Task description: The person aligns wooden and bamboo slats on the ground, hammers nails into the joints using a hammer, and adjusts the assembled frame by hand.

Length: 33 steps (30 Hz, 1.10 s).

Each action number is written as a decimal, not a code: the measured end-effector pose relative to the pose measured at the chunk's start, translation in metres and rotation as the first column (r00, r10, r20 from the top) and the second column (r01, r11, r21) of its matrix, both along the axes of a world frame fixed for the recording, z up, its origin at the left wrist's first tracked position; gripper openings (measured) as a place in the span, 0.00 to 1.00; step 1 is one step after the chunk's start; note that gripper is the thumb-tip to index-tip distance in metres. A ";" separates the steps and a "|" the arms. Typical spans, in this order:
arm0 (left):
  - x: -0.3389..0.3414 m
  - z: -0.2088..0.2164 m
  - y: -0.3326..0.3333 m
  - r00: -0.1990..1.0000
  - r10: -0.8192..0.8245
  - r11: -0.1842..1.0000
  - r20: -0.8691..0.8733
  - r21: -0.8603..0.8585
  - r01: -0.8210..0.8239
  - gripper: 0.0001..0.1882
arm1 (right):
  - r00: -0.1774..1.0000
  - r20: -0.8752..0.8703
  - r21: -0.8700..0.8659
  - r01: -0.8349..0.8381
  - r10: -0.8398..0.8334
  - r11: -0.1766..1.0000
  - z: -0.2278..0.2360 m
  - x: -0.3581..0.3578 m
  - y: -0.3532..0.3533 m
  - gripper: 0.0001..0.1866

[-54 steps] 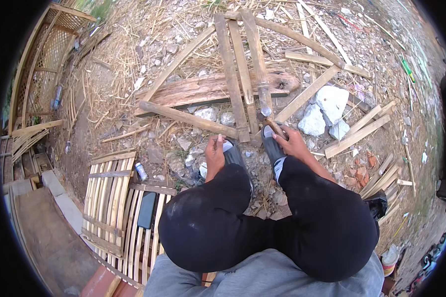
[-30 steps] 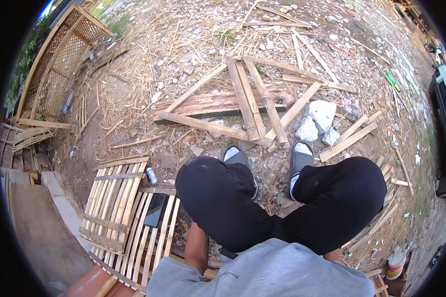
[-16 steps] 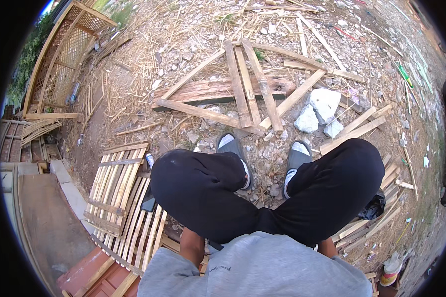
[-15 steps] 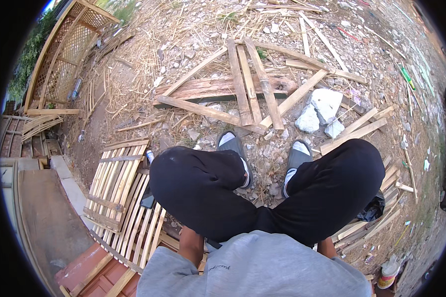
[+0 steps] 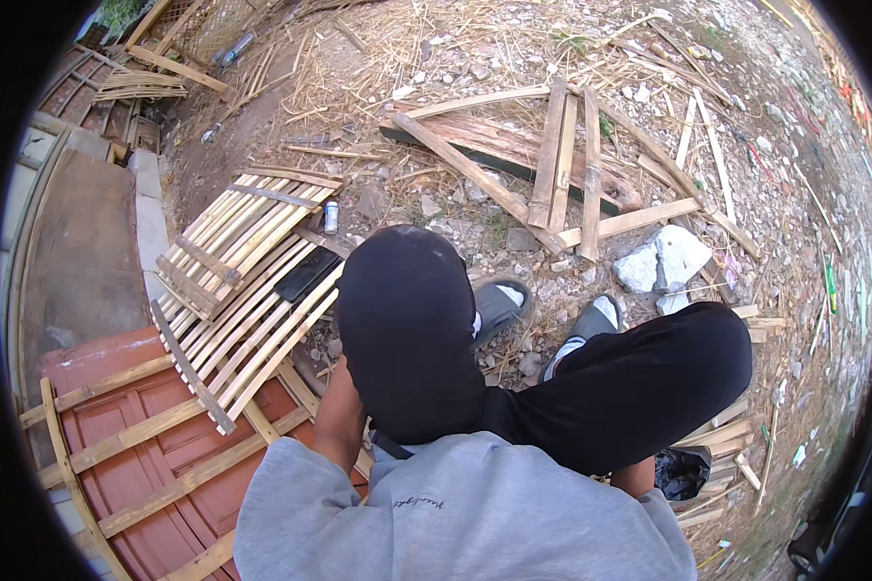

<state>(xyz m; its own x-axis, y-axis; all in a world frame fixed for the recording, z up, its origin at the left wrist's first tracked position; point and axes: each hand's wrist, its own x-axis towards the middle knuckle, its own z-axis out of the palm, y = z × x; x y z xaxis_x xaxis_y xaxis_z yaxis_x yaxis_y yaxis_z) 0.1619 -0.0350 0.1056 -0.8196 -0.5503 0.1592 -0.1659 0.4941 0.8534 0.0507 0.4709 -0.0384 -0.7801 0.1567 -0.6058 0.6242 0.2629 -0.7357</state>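
Note:
Neither of my hands shows. My left forearm [image 5: 337, 421] runs from the grey sleeve and disappears behind my raised left knee [image 5: 407, 290], so that hand is hidden. Only a short piece of my right forearm [image 5: 636, 478] appears beside my right thigh [image 5: 630, 397]; its hand is hidden too. Nearest the left arm lie slatted wooden panels [image 5: 252, 358], with a black phone [image 5: 308, 274] resting on the slats. A black plastic bag [image 5: 683, 472] sits beside the right arm, next to stacked wood strips [image 5: 731, 436].
Ahead of my sandals [image 5: 502, 308], wooden slats [image 5: 552, 155] lean over a weathered beam [image 5: 504, 145]. White rock chunks [image 5: 664, 259] lie to their right. A small can [image 5: 331, 218] stands by the panels. Reddish door panels [image 5: 165, 416] lie at left under a wooden frame.
My view has swung left, so the scene shifts rightward and more of the slatted panels, phone and reddish door shows. My left knee is now more upright.

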 end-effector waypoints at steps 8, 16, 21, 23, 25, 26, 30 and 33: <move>-0.163 0.025 0.023 0.910 -0.412 0.864 -0.054 -0.341 0.371 0.13 | 0.981 0.193 -0.475 0.112 -0.021 0.873 0.060 -0.081 -0.083 0.27; -0.267 -0.029 0.047 0.748 -0.639 0.606 0.178 -0.482 0.633 0.08 | 0.977 0.214 -0.625 0.151 -0.017 0.766 0.055 -0.141 -0.163 0.29; -0.270 -0.069 0.031 0.699 -0.600 0.512 0.389 -0.485 0.709 0.08 | 0.940 0.182 -0.596 0.338 -0.288 0.728 0.049 -0.139 -0.200 0.29; -0.261 -0.085 0.031 0.685 -0.554 0.516 0.474 -0.450 0.729 0.09 | 0.947 0.175 -0.515 0.320 -0.268 0.795 0.039 -0.134 -0.202 0.28; -0.262 -0.085 0.032 0.689 -0.573 0.474 0.442 -0.507 0.720 0.10 | 0.946 0.169 -0.537 0.325 -0.278 0.778 0.036 -0.131 -0.202 0.28; -0.263 -0.080 0.033 0.707 -0.565 0.500 0.425 -0.506 0.703 0.11 | 0.946 0.150 -0.557 0.320 -0.286 0.766 0.044 -0.135 -0.200 0.28; -0.271 -0.072 0.042 0.734 -0.568 0.524 0.373 -0.524 0.672 0.10 | 0.923 -0.019 -0.579 0.303 -0.384 0.757 0.052 -0.144 -0.205 0.25; -0.266 -0.062 0.047 0.745 -0.564 0.527 0.357 -0.539 0.657 0.09 | 0.908 -0.139 -0.604 0.238 -0.395 0.761 0.059 -0.139 -0.203 0.25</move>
